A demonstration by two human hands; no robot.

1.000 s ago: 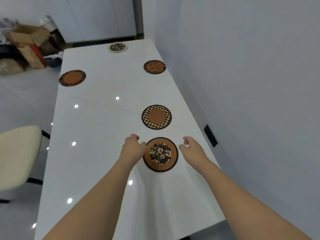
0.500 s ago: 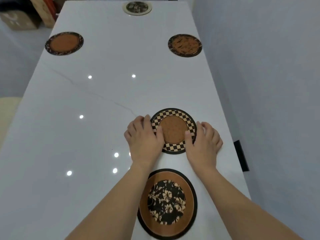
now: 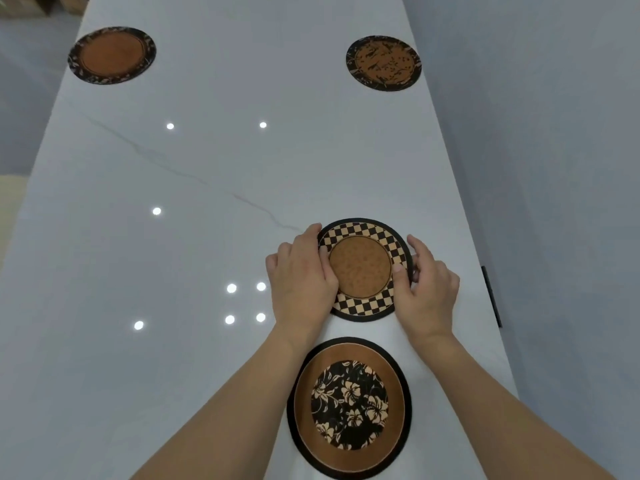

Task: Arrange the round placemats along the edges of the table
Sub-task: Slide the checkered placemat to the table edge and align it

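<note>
My left hand [image 3: 302, 282] and my right hand [image 3: 425, 286] sit on either side of the checkered placemat [image 3: 363, 268], right of the frame's centre. My left palm lies flat over its left rim, thumb reaching onto the brown middle disc. My right hand curls around the right rim, thumb on top of the checkered band, the other fingers bent at the mat's edge; so both hands are closed lightly on this one mat, which lies flat on the white table [image 3: 194, 209]. Just below it in the frame, between my forearms, lies the floral placemat [image 3: 349, 407], close to the checkered one but not touching it. In the upper right, near the table's right edge, is a dark speckled placemat [image 3: 383, 63]. In the upper left, near the left edge, is a brown placemat with a dark patterned rim [image 3: 111, 55]. Bright spots of ceiling light [image 3: 231, 288] reflect on the glossy top left of my hands.
</note>
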